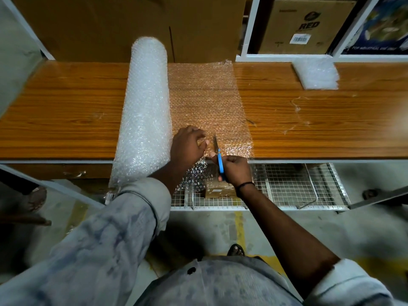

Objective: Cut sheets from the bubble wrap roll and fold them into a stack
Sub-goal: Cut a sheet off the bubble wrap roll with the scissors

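Observation:
A thick bubble wrap roll (pixel 144 111) lies across the wooden table (pixel 309 129), its near end overhanging the front edge. An unrolled sheet (pixel 207 96) spreads flat to the roll's right and hangs over the table's front. My left hand (pixel 187 146) presses on the sheet beside the roll, fingers bent. My right hand (pixel 235 171) grips blue-handled scissors (pixel 218 155), whose blades point away from me into the sheet near the front edge. A stack of folded bubble wrap (pixel 315 72) sits at the table's back right.
Large cardboard boxes (pixel 132 25) stand behind the table, with more boxes on white shelving (pixel 284 57) at the back right. A wire mesh rack (pixel 298 186) lies under the table's front edge. Plastic scraps (pixel 297 109) lie on the tabletop at right.

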The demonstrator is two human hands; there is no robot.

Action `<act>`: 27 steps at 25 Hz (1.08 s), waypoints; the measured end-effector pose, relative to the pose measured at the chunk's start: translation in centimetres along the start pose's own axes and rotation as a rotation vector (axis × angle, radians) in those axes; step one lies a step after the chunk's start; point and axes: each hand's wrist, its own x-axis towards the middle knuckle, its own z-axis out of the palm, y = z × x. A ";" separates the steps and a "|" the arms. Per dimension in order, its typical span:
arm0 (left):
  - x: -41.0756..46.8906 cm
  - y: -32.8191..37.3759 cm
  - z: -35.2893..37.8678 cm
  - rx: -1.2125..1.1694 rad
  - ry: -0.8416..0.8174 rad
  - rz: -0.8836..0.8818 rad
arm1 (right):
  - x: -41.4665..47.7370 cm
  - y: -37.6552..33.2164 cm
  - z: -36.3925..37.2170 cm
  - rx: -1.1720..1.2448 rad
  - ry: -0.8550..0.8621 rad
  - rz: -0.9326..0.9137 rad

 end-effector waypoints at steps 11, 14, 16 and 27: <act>0.6 -0.4 1.8 -0.246 0.051 -0.091 | 1.6 -1.5 0.9 -0.077 0.028 -0.015; 0.5 -0.6 2.1 -0.201 0.049 -0.086 | 1.8 -2.3 0.7 -0.085 0.015 -0.006; 0.5 -0.9 2.4 -0.205 0.050 -0.090 | 1.8 -2.9 0.5 -0.092 -0.003 -0.005; 0.6 -1.6 2.7 -0.235 0.073 -0.087 | 2.9 -5.3 0.3 -0.161 -0.015 -0.013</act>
